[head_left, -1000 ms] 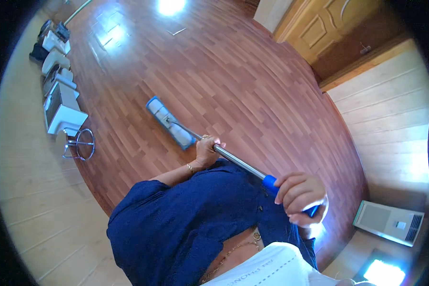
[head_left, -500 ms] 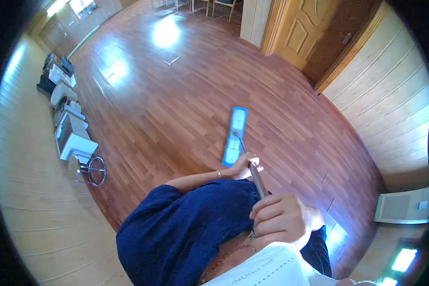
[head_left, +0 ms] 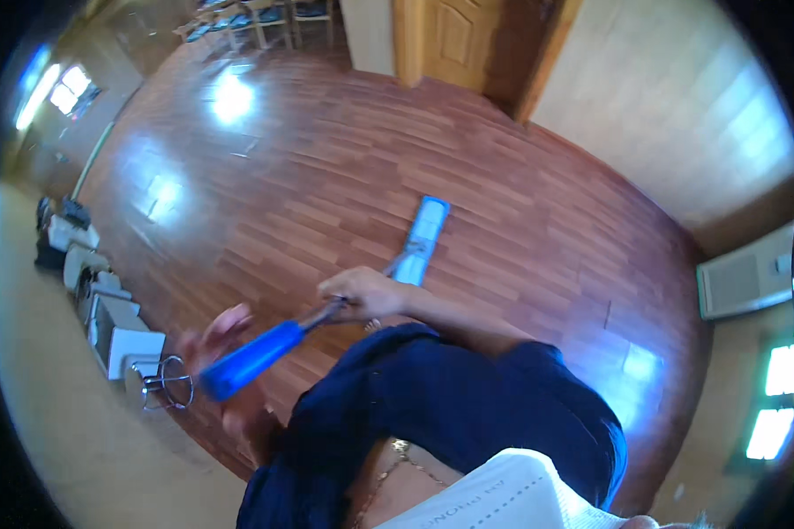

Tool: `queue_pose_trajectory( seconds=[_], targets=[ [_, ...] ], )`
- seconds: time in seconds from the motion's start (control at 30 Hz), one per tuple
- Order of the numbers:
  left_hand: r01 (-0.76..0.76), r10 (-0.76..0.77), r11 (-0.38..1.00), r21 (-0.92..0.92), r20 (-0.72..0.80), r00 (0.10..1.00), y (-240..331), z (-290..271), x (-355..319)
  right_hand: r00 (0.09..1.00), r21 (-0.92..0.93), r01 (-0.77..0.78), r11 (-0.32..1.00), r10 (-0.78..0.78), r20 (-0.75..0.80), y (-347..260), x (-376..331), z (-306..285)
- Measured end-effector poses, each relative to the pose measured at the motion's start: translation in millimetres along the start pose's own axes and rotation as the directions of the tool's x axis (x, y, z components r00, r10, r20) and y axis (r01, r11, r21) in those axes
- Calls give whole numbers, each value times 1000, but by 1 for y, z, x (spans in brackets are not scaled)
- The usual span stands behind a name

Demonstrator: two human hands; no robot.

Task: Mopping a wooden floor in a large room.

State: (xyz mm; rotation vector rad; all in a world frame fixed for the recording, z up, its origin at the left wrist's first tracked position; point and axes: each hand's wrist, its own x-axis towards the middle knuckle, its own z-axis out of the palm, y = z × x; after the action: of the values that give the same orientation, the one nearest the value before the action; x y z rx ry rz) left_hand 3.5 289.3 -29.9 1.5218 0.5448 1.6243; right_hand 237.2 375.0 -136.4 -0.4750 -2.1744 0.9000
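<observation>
A flat mop with a blue-rimmed head (head_left: 423,231) rests on the wood-look floor. Its shaft slants up toward me and to the left, ending in a blue grip (head_left: 251,360). Partway along the shaft, my right hand (head_left: 366,294) is closed around it, the forearm crossing in front of me from the right. My left hand (head_left: 225,339) is at the blue grip, partly behind it. Its fingers look stretched out and apart, somewhat blurred by motion; whether the palm touches the grip I cannot tell.
Along the left wall stand a stool with a chrome ring base (head_left: 166,384), white boxes (head_left: 128,339) and dark bags. Chairs (head_left: 269,18) are at the far end. A wooden door (head_left: 468,40) is beyond the mop; a white panelled unit (head_left: 748,271) stands at the right wall.
The mop's upper end has swung from right to left. My right hand now holds the lower shaft, where my left hand was; my left hand has come off to the blue grip. The view has turned.
</observation>
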Motion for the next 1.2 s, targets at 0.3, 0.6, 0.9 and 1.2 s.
queue_pose_trajectory(
  seconds=[0.3,0.6,0.9,1.2],
  targets=[
    [-184,314,838,514,-178,933,13,58,-25,907,-94,-410,907,416,62,116,-75,63],
    [-195,165,924,329,116,979,-34,86,-5,704,-269,-685,677,710,-4,95,-141,-13],
    [-60,11,995,76,528,849,-115,179,11,541,-260,-841,474,728,-421,121,-311,-66],
    [157,-186,981,116,801,569,-165,251,23,256,-130,-963,236,650,-716,87,-440,-67]
  ],
)
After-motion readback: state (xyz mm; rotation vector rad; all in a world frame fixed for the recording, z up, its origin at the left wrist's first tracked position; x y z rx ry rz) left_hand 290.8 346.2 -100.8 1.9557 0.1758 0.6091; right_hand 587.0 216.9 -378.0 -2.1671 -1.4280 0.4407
